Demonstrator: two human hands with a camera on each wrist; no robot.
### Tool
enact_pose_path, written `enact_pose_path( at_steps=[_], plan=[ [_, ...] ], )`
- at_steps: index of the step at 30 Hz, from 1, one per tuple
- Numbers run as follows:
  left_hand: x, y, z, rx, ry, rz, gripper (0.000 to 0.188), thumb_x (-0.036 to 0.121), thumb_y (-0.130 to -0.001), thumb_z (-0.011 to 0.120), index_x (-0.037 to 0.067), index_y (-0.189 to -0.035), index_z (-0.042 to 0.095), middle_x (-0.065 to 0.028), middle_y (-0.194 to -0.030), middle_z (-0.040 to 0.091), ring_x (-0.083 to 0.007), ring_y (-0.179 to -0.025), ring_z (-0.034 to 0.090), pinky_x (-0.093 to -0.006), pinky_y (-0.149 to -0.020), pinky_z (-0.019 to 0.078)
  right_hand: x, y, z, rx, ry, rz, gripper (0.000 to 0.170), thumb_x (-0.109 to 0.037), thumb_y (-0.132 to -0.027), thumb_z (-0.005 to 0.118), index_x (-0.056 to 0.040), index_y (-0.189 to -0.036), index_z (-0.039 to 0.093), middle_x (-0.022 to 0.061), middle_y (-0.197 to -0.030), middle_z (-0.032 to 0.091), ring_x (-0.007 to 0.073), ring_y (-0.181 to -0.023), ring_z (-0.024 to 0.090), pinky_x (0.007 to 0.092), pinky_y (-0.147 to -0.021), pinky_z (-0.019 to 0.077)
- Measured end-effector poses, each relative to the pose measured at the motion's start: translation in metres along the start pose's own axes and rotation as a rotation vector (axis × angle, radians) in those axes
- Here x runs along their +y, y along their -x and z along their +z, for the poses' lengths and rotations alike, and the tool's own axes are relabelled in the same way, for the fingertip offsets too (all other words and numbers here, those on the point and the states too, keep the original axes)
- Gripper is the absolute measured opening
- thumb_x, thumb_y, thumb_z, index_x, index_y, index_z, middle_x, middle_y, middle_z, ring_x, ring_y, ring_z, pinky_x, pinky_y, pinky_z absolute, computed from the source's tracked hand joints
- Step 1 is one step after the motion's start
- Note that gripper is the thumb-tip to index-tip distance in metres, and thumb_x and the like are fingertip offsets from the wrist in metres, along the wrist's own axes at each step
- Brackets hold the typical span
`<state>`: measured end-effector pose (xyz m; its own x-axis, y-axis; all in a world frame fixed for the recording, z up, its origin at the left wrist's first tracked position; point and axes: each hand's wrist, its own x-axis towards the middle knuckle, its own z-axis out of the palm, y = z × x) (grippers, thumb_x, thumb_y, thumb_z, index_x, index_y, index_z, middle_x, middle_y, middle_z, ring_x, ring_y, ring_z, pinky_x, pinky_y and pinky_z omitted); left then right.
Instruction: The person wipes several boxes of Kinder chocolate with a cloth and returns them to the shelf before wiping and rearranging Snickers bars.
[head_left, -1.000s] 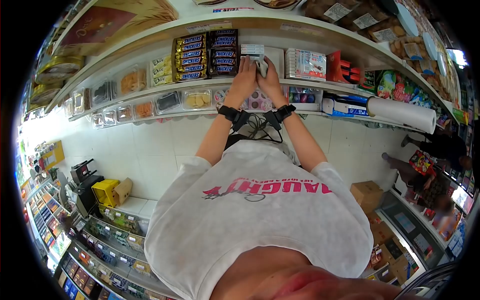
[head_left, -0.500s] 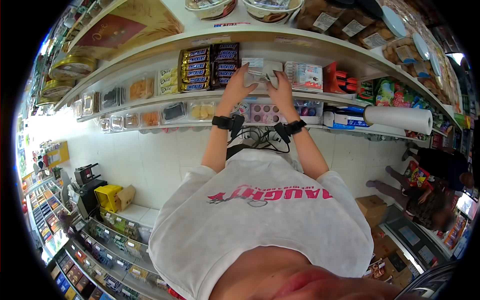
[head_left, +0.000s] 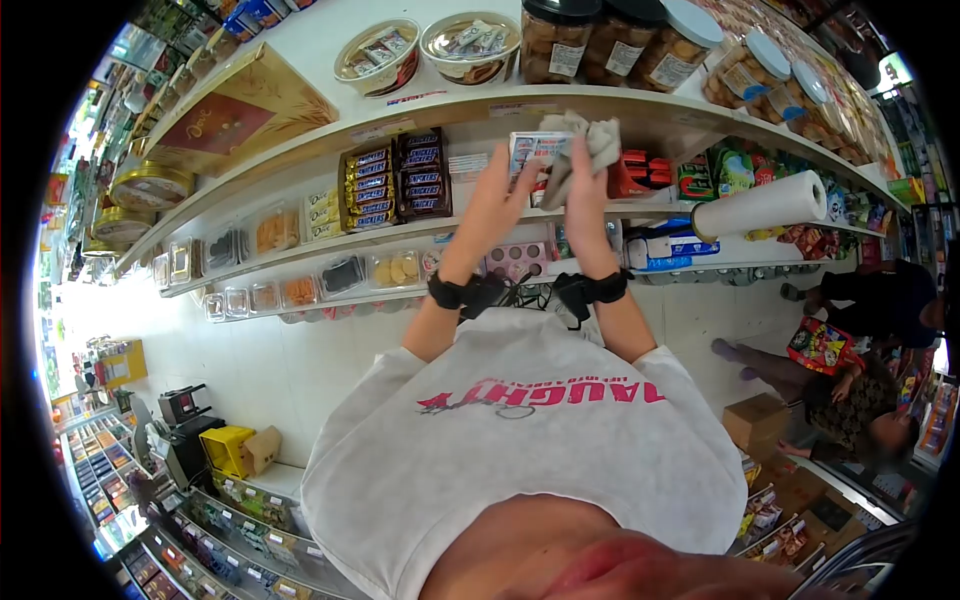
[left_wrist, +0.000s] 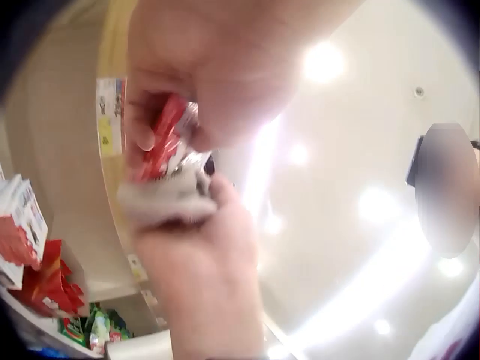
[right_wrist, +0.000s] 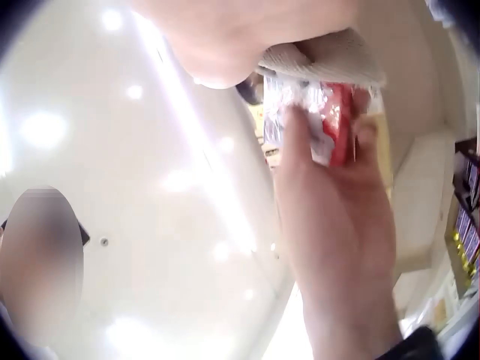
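Observation:
In the head view my left hand [head_left: 490, 205] pinches a red-and-white packet [head_left: 536, 150] with a shiny clear wrapper. The right wrist view shows the thumb on one face of the packet [right_wrist: 339, 124] and the fingers at its red edge. My right hand [head_left: 588, 205] grips a grey cloth [head_left: 600, 143] against the packet. Both hands are raised in front of the middle shelf, fingers pointing up. The left wrist view has the cloth [left_wrist: 166, 201] bunched between the right hand and the packet, covering part of it.
Snickers boxes [head_left: 395, 175] and a low stack of white packs [head_left: 470, 165] stand left of the hands. A red tray [head_left: 640, 175] and a white roll [head_left: 765, 205] lie to the right. Jars [head_left: 620, 50] and tubs [head_left: 470, 47] line the shelf above. People [head_left: 860, 400] are at the far right.
Both hands have left the place beside the Snickers and moved right and up. The packet is now held between them, with the cloth against it. The head view has shifted.

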<state>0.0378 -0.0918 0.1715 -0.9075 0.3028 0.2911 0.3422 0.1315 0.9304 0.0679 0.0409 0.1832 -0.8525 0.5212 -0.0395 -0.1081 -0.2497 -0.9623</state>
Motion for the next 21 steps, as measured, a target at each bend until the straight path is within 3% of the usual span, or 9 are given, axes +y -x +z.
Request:
enact_pose_path(
  at_steps=[1,4,5,11,14,17,20,21],
  plan=[
    [0.013,0.002,0.007,0.023,0.036,-0.021,0.025,0.02,-0.104,0.058,-0.001,-0.115,0.05,-0.0143,-0.088,0.067,-0.0173,-0.075,0.063,-0.031,-0.064,0.0487,0.004,0.004,0.01,-0.026,-0.115,-0.067,0.043,-0.03,-0.105,0.057,0.0,-0.135,0.054,0.0065,-0.126,0.062,0.0132,-0.11,0.056,0.0282,-0.097,0.0437],
    [0.037,0.002,0.009,0.08,0.08,-0.072,0.024,0.02,-0.106,0.055,-0.001,-0.111,0.047,-0.0138,-0.088,0.067,-0.0166,-0.074,0.062,-0.0309,-0.064,0.0485,-0.018,0.018,0.013,-0.128,-0.098,-0.044,0.038,-0.026,-0.106,0.054,0.0002,-0.134,0.053,0.005,-0.121,0.063,0.011,-0.105,0.058,0.026,-0.09,0.046],
    [0.04,0.004,0.009,0.101,0.084,-0.095,0.024,0.02,-0.106,0.054,-0.001,-0.109,0.045,-0.0136,-0.087,0.066,-0.0163,-0.073,0.062,-0.0311,-0.064,0.0485,-0.013,0.016,0.011,-0.17,-0.057,-0.162,0.037,-0.024,-0.107,0.053,0.0002,-0.134,0.052,0.0041,-0.119,0.063,0.0092,-0.101,0.058,0.0247,-0.085,0.0469],
    [0.044,0.0,0.003,0.221,0.123,-0.04,0.022,0.019,-0.106,0.056,-0.001,-0.102,0.047,-0.012,-0.088,0.067,-0.015,-0.072,0.062,-0.0309,-0.063,0.0484,-0.006,0.01,-0.021,-0.331,0.169,-0.007,0.037,-0.026,-0.107,0.054,0.001,-0.131,0.056,0.0053,-0.117,0.065,0.0121,-0.106,0.058,0.0274,-0.092,0.0461],
    [0.044,-0.003,-0.004,0.23,-0.092,0.114,0.021,0.018,-0.105,0.057,-0.003,-0.107,0.052,-0.0147,-0.089,0.068,-0.0193,-0.073,0.064,-0.0334,-0.065,0.0498,-0.008,-0.009,-0.034,-0.027,0.147,-0.065,0.038,-0.027,-0.106,0.055,0.0015,-0.131,0.057,0.0071,-0.12,0.064,0.0143,-0.11,0.057,0.0295,-0.098,0.0441],
    [0.053,-0.002,0.005,0.171,0.071,0.131,0.024,0.013,-0.102,0.059,-0.003,-0.119,0.054,-0.0214,-0.089,0.068,-0.0312,-0.075,0.067,-0.0389,-0.067,0.0506,-0.031,-0.013,-0.035,-0.118,0.077,-0.244,0.036,-0.023,-0.104,0.056,0.0013,-0.132,0.056,0.0101,-0.124,0.064,0.0173,-0.115,0.056,0.0314,-0.102,0.0426],
    [0.054,0.003,0.01,-0.008,-0.128,0.166,0.032,0.004,-0.098,0.058,-0.003,-0.129,0.052,-0.0275,-0.091,0.066,-0.0435,-0.078,0.064,-0.0438,-0.069,0.0502,-0.042,0.0,-0.017,-0.313,0.202,-0.528,0.032,-0.016,-0.102,0.056,0.001,-0.13,0.057,0.0137,-0.128,0.063,0.0228,-0.119,0.057,0.0337,-0.107,0.0399],
    [0.054,0.005,0.014,-0.003,-0.127,0.137,0.037,-0.003,-0.091,0.056,-0.005,-0.128,0.052,-0.0302,-0.093,0.064,-0.0491,-0.081,0.061,-0.0463,-0.069,0.0495,-0.04,-0.003,-0.016,-0.36,0.312,-0.623,0.031,-0.011,-0.098,0.059,-0.0009,-0.127,0.058,0.015,-0.127,0.063,0.0289,-0.121,0.059,0.0405,-0.114,0.0351]
  ],
)
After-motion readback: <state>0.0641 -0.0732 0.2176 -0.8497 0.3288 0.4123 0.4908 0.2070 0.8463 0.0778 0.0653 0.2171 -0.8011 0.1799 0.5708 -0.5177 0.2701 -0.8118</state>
